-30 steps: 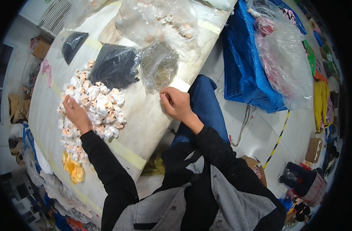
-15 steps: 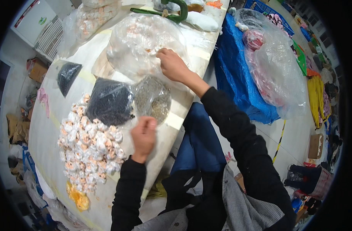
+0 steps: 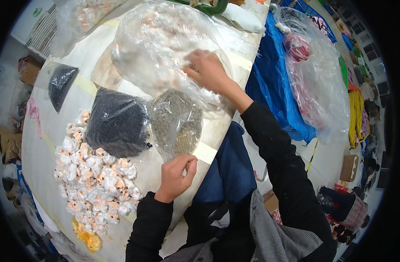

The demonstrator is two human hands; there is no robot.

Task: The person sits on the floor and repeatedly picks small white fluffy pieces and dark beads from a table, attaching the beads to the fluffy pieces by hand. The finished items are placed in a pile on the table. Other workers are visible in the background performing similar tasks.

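Observation:
My right hand [image 3: 206, 70] reaches into the mouth of a big clear plastic bag [image 3: 165, 43] filled with pale pink and white small pieces; its fingers are inside the bag and I cannot see what they hold. My left hand [image 3: 177, 174] rests near the table's front edge with fingers curled together, pinching something small I cannot make out. It sits just below a clear bag of brownish pieces [image 3: 177, 122]. A bag of black pieces [image 3: 117, 122] lies to the left of that. A heap of loose white and peach fabric flowers [image 3: 93, 174] spreads left of my left hand.
A white table [image 3: 86, 56] with tape strips holds a small bag of black bits [image 3: 60, 85], another clear bag [image 3: 86, 15] at the far left, and yellow flowers [image 3: 88, 238]. A blue tarp [image 3: 274, 87] and a clear bag of pink material [image 3: 318, 87] lie right.
My right hand moved from the table's front edge up into the big clear bag. My left hand left the flower heap and came to the front edge below the brownish bag.

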